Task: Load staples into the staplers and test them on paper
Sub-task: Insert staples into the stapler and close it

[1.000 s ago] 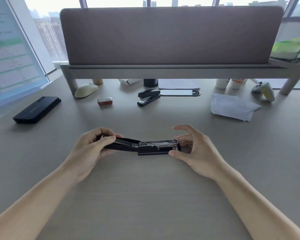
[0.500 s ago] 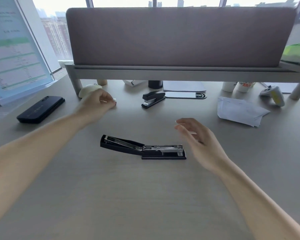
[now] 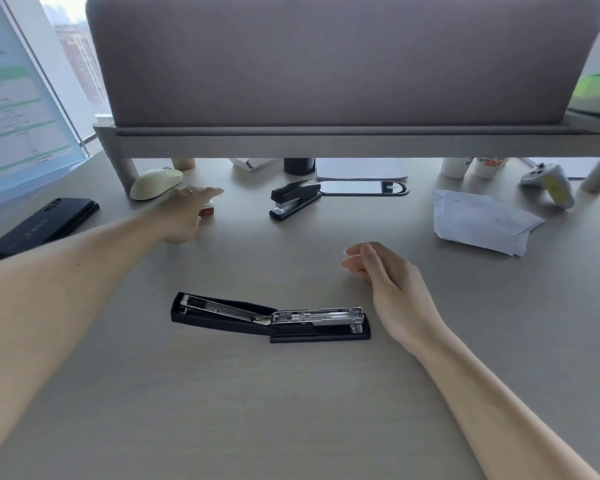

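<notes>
Head view, left grip (image 3: pixel 184 216) over staple box (image 3: pixel 208 210)

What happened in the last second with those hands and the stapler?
Both hands let go of the open stapler. The left hand reached forward to the red staple box, stretched over it; the right hand came away, loosely curled and empty. That stapler, the second stapler and the paper stayed put.

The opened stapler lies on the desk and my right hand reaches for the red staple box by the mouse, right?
No: the head view shows the left hand reaching for the red staple box by the mouse. The opened stapler is on the desk.
</notes>
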`<state>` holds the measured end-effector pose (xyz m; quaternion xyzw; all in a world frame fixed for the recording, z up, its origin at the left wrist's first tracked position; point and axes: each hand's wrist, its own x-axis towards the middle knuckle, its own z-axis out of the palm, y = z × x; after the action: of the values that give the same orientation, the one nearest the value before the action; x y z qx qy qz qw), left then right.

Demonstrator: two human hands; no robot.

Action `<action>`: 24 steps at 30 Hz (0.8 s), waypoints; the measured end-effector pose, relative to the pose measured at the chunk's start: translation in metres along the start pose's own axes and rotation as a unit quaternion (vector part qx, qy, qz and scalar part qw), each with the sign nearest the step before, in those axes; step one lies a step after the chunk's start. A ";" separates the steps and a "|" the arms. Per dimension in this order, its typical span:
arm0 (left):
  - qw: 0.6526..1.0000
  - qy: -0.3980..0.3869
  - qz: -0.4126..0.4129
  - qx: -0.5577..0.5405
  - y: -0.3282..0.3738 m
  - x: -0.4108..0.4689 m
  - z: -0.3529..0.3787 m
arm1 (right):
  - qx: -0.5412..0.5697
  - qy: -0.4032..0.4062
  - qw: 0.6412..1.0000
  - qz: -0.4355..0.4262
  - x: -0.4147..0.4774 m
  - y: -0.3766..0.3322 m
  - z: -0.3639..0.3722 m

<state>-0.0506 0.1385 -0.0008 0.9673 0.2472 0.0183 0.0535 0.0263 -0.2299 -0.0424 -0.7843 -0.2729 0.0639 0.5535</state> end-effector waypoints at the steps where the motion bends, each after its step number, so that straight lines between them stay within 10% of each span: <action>1: 1.000 -0.003 0.009 -0.002 0.002 0.002 0.001 | -0.001 0.000 1.000 0.000 -0.001 0.000 0.000; 19: 0.981 0.143 0.118 -0.056 0.099 -0.062 -0.063 | 0.011 0.005 1.000 -0.008 -0.002 -0.001 0.002; 24: 0.970 0.022 0.229 -0.081 0.149 -0.102 -0.041 | 0.028 0.031 0.999 -0.026 -0.011 -0.008 0.002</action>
<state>-0.0718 -0.0371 0.0556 0.9899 0.0181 0.0717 0.1207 0.0130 -0.2313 -0.0380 -0.7630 -0.2738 0.0331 0.5846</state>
